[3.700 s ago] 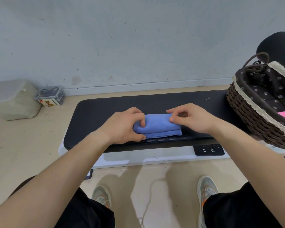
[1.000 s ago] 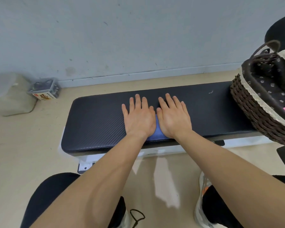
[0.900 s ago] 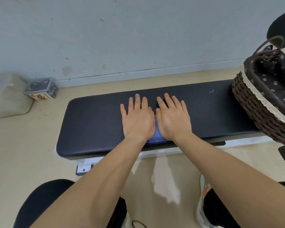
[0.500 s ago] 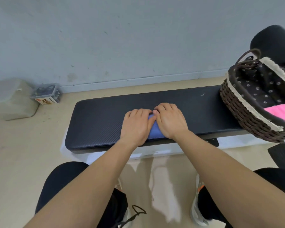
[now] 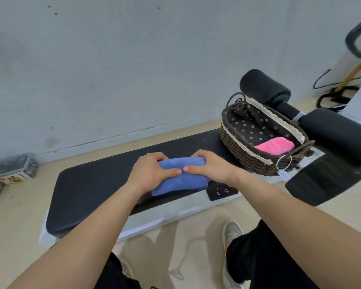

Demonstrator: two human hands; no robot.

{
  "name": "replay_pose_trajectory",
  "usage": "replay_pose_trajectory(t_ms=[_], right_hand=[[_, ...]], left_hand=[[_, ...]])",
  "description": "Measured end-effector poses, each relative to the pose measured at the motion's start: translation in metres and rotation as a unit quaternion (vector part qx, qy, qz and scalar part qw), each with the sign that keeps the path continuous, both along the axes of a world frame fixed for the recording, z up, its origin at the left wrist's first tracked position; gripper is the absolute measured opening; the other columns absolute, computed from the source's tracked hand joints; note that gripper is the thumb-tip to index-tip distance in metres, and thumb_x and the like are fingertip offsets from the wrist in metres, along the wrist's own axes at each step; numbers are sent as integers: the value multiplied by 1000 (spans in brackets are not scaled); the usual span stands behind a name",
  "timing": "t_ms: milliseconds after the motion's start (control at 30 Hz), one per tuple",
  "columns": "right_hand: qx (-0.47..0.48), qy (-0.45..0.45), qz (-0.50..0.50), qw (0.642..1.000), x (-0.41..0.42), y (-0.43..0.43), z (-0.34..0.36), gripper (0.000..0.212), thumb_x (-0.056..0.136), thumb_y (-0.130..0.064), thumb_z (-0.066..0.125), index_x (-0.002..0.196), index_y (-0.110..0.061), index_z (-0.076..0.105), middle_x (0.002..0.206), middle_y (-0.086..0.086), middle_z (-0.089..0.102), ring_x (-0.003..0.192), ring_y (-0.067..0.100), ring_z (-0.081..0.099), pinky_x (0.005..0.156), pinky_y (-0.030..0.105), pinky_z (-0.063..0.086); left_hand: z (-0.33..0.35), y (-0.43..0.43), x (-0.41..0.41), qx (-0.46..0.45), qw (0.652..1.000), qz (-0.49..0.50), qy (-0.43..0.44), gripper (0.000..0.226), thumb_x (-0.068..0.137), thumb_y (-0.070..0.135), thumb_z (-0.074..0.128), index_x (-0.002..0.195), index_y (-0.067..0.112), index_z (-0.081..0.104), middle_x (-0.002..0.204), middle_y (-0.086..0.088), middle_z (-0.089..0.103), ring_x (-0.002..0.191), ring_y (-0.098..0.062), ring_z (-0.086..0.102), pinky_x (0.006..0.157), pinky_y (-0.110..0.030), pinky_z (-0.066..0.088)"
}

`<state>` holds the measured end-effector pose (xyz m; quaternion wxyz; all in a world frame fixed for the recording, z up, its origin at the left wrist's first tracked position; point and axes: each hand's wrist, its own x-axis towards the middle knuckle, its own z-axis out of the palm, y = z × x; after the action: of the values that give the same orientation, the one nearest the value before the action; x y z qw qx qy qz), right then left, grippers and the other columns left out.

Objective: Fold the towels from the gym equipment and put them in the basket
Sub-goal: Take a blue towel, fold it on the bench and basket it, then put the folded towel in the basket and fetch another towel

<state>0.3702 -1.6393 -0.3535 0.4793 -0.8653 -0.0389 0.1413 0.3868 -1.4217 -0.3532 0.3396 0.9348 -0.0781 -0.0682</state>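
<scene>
A folded blue towel [image 5: 180,181] is held just above the black padded bench [image 5: 92,188]. My left hand [image 5: 149,173] grips its left half, fingers curled over the far edge and thumb on top. My right hand [image 5: 208,167] grips its right half the same way, and the two thumbs meet at the middle. To the right, on the bench's end, stands a dark wicker basket [image 5: 238,146] with a dotted lining. A folded pink towel [image 5: 275,146] lies in its near end.
Black foam rollers [image 5: 265,86] of the gym machine rise behind and right of the basket. A small control panel [image 5: 222,190] sits on the bench's front edge. A clear box [image 5: 16,170] stands on the floor by the wall at left. My feet are below the bench.
My hands went from pressing flat on the towel to curling round it and lifting it off the pad. The view has swung right, showing more of the basket.
</scene>
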Motion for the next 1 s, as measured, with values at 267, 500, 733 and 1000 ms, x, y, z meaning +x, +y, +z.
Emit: replay_pose_trajectory(t_ms=[267, 500, 733, 1000], right_hand=[[13, -61, -116, 991, 20, -131, 103, 31, 88, -19, 73, 116, -19, 62, 96, 12, 72, 79, 16, 64, 64, 30, 50], [-109, -84, -229, 964, 52, -219, 95, 37, 83, -15, 76, 118, -14, 63, 95, 6, 67, 89, 24, 64, 80, 35, 53], [-294, -120, -246, 916, 100, -243, 55, 42, 83, -22, 72, 120, -10, 55, 96, 5, 58, 87, 24, 55, 69, 32, 39], [-434, -70, -132, 889, 132, -243, 27, 26, 90, -26, 68, 98, -11, 48, 93, 9, 55, 82, 26, 52, 66, 34, 39]], left_hand=[[71, -131, 37, -168, 985, -11, -37, 40, 78, 51, 77, 101, 21, 61, 88, 11, 63, 79, -6, 60, 61, -22, 42], [84, -226, 79, -117, 984, -134, 0, 40, 89, 8, 55, 126, 17, 42, 108, -3, 56, 93, -21, 56, 67, -27, 42], [40, -280, 127, 86, 967, -219, -93, 38, 90, 12, 56, 125, 24, 48, 121, -9, 51, 98, -28, 56, 86, -41, 50], [16, -301, 155, 248, 926, -269, -95, 33, 92, 19, 58, 124, 19, 46, 119, -10, 58, 101, -34, 60, 81, -45, 50]])
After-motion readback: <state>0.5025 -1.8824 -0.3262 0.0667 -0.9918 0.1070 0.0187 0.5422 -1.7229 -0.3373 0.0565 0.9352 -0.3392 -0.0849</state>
